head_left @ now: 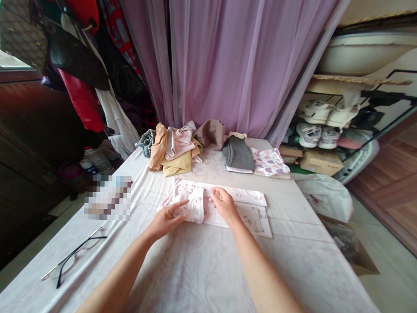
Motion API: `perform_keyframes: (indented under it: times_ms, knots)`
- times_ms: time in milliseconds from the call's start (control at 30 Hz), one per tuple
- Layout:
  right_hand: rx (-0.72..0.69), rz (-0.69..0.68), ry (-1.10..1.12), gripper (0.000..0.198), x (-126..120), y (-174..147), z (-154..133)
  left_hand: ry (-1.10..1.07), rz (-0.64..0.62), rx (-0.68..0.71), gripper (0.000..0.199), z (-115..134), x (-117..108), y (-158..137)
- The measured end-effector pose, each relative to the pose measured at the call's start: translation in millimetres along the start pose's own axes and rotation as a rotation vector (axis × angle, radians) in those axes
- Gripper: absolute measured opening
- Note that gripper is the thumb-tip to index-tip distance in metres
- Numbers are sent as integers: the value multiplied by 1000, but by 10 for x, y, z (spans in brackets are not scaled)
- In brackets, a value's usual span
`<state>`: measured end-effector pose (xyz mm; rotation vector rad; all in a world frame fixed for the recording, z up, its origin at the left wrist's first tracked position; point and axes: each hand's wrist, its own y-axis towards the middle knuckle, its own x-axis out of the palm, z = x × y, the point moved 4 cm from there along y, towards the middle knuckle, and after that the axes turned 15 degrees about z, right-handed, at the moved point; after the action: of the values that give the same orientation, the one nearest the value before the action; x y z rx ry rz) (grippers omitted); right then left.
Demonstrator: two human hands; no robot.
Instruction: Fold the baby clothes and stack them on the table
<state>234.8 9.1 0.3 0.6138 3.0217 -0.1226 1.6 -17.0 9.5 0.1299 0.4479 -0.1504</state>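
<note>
A pale pink-and-white printed pair of trousers (pixel 250 216) lies flat across the table, its two legs pointing right. The left end is folded over on itself into a layered part (pixel 193 206). My left hand (pixel 168 219) rests at this folded part's near left edge, fingers spread and thumb apart. Over the middle of the cloth, just right of the fold, is my right hand (pixel 223 205), with fingers loosely curved and nothing visible in them. Whether its fingertips touch the cloth is hard to tell.
Behind lie a loose heap of clothes (pixel 177 162), a brown garment (pixel 211 134), a folded grey garment (pixel 238 154) and a heart-print cloth (pixel 270 162). Eyeglasses (pixel 77 252) and a blurred-out item (pixel 107 197) sit at the left. A purple curtain (pixel 225 61) hangs beyond; shoes (pixel 313 133) stand on a right-hand rack.
</note>
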Motion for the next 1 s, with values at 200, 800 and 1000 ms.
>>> perform_keyframes:
  times_ms: [200,800,1000]
  knots:
    - [-212,-88,-227,43,-56,-536,88,-276,-15,-81,78,1,-4,18]
    - [-732,-67,-697,34,-23,-692,-3,651,64,478,17,371,177,-213]
    - [-959,-140,-715,28,-51,-768,-16,428,-88,527,6,333,171,-174]
